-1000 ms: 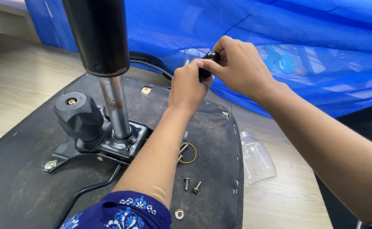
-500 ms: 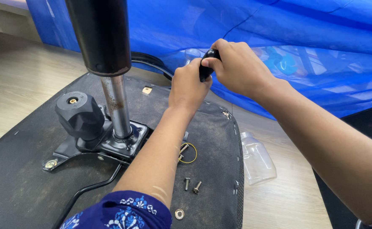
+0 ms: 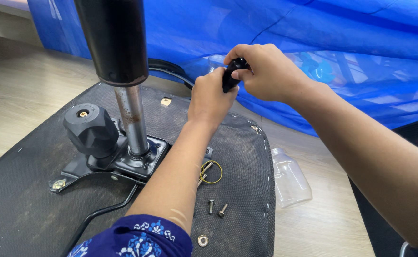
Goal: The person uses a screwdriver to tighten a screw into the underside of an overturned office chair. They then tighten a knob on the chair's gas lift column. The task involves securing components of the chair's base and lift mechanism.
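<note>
— While gripped at the far edge of the upturned seat, where exactly sat the small black plastic handle (image 3: 231,74)?
— Sat between both hands, above the black fabric-covered chair underside (image 3: 23,209), close to the blue plastic sheeting (image 3: 313,28).
— Fingers?
— Right hand (image 3: 266,71) curled over the top, thumb and forefinger pinching the handle's upper end. Left hand (image 3: 212,97) closed around its lower part, fingers wrapped tight from beneath; fingertips hidden, so could not tell more.
— And nearby?
— Just below the left forearm lay a thin yellow wire ring (image 3: 211,171), then two small metal screws (image 3: 216,208) side by side and a flat metal washer (image 3: 202,240) near the dark blue patterned sleeve (image 3: 132,240). Further left stood the rusty steel gas-lift column (image 3: 132,119) upright in its black metal mounting plate (image 3: 118,164), beside a chunky black tension knob (image 3: 92,129). Off the seat's right edge, on the pale wooden floor (image 3: 23,90), lay a clear plastic bottle (image 3: 290,178).
</note>
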